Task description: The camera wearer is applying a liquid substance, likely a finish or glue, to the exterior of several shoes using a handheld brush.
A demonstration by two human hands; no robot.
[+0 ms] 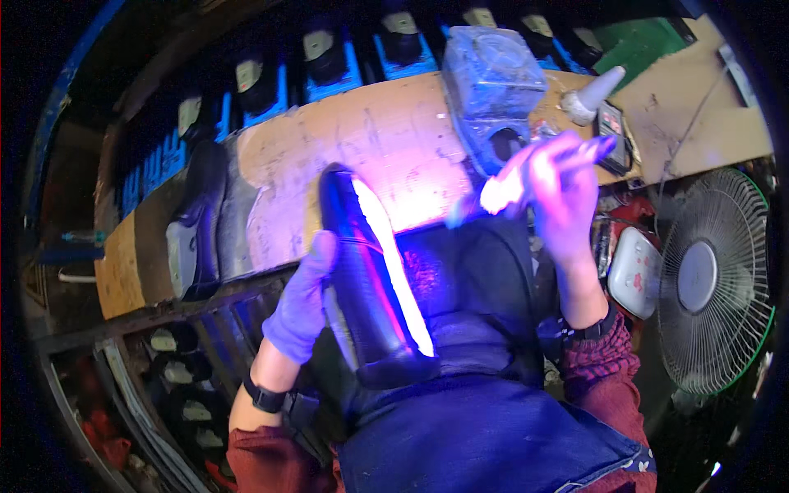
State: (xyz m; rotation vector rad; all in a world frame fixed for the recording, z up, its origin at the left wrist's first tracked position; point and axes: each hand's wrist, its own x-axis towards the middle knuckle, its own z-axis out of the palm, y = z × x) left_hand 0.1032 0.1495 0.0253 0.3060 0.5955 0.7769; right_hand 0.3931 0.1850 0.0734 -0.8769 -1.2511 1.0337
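Observation:
My left hand, in a pale glove, grips a black shoe by its left side, with the thumb uppermost. The shoe is held lengthwise over my lap, and a bright white strip glows down its right edge under violet light. Above and to the right, my right hand is closed around what looks like a brush. Motion smears the brush's lower end, which points toward the shoe and stands apart from it. A second dark shoe leans at the left end of the workbench.
On the bench stand a plastic-wrapped blue device, a grey cone-shaped piece and a small black box. Shoes on blue holders line the back. At the right are a wire-caged fan and a white tin.

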